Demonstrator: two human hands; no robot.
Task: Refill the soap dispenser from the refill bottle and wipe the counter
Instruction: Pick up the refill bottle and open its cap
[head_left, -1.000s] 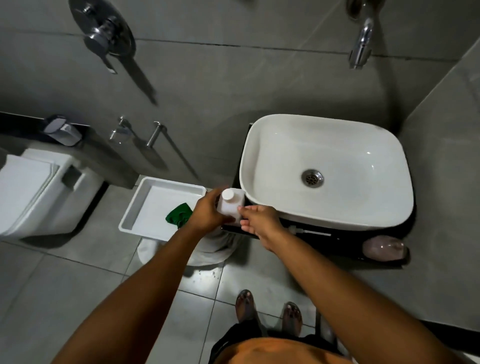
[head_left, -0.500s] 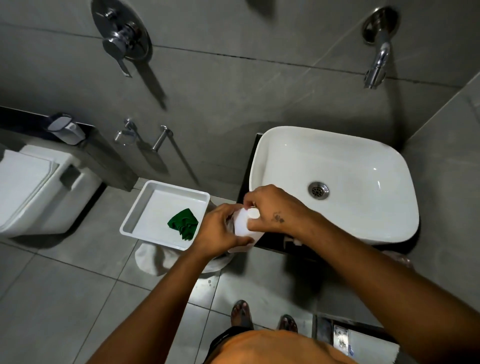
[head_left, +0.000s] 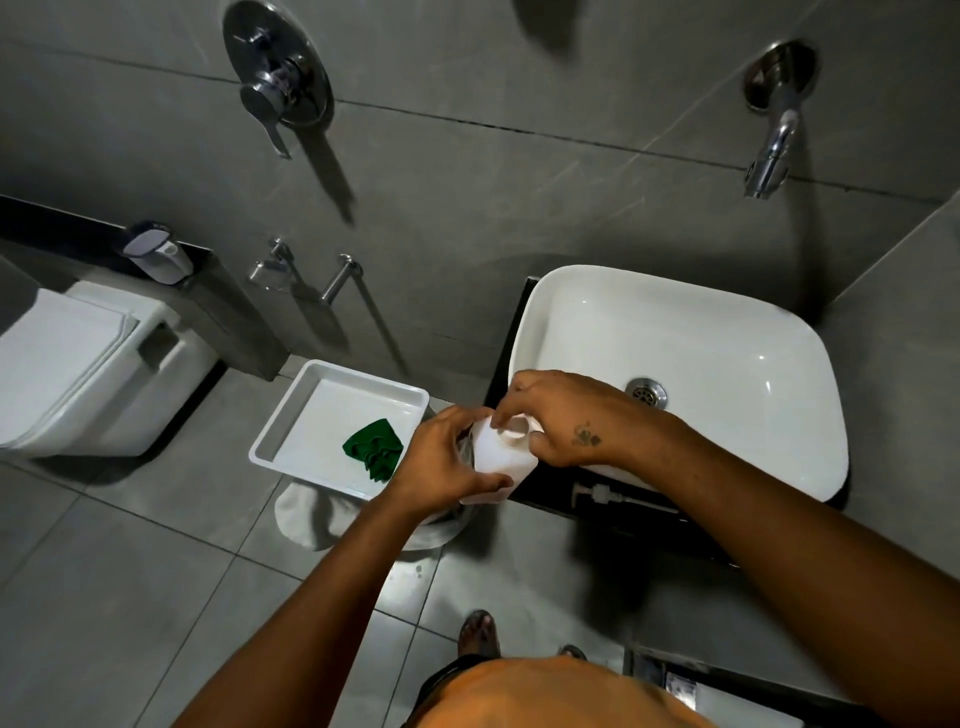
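The left hand grips the white refill bottle just left of the sink; the right hand pinches its cap. Likely uncapping. The pump lies on the table nearby; pouring needs the dispenser body, unseen.

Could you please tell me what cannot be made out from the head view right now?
- White bottle: its fill level is hidden; left hand wraps it.
- Bottle cap: right hand covers it; tightness is unclear.
- Pump head on the counter: small, dim.
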